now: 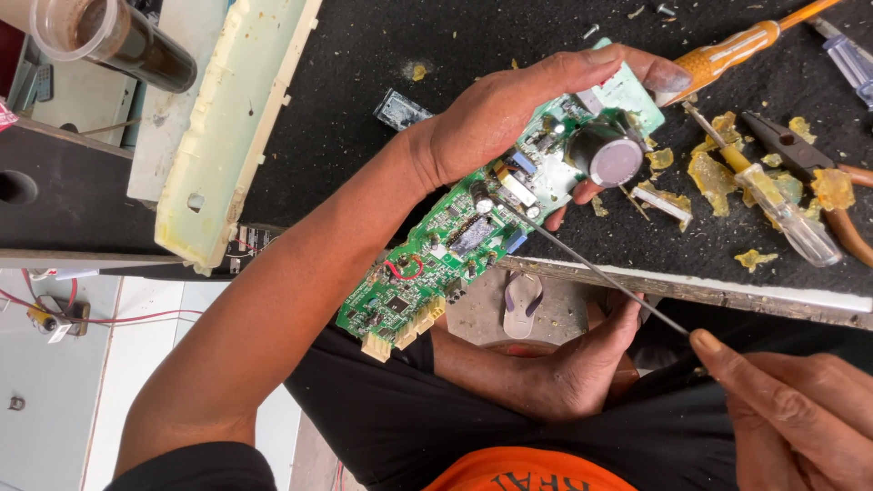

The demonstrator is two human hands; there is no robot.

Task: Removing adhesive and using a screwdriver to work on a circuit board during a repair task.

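On the black desk [364,55], just beyond the green circuit board [455,245], lie an orange-handled screwdriver [727,50], a clear-handled screwdriver [773,205], pliers [800,159] and yellow resin scraps [714,177]. The board is held above the desk's near edge, its long axis slanting from that edge up toward the screwdrivers. The left hand [509,114] is clamped around its far end by the grey capacitor [614,159]. The right hand [791,409] pinches a thin metal probe [591,268] whose tip touches the board's middle.

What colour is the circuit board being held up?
Green, with a large grey-topped capacitor at one end; the circuit board in the left hand shows in the head view.
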